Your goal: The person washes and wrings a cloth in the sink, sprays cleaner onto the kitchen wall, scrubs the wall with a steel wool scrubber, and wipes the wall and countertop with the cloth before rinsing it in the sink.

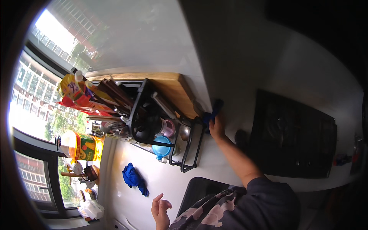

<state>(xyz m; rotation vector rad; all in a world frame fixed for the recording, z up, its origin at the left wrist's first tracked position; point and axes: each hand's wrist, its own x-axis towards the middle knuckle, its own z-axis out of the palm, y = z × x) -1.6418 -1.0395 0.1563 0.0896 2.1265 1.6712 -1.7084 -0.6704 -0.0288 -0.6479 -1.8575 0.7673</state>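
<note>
My right hand reaches past the end of a black metal rack and grips a dark blue cloth on the white countertop, close to the wall. Shadow hides part of the cloth and some of the fingers. At the bottom of the view, my left hand hovers with nothing in it, its fingers loosely bent and apart. A second blue cloth lies crumpled on the white counter, apart from both hands.
The black rack holds chopsticks, utensils, a ladle and a blue-lidded container. A wooden cutting board stands behind it. An oil bottle and jars line the windowsill. A black cooktop lies on the right.
</note>
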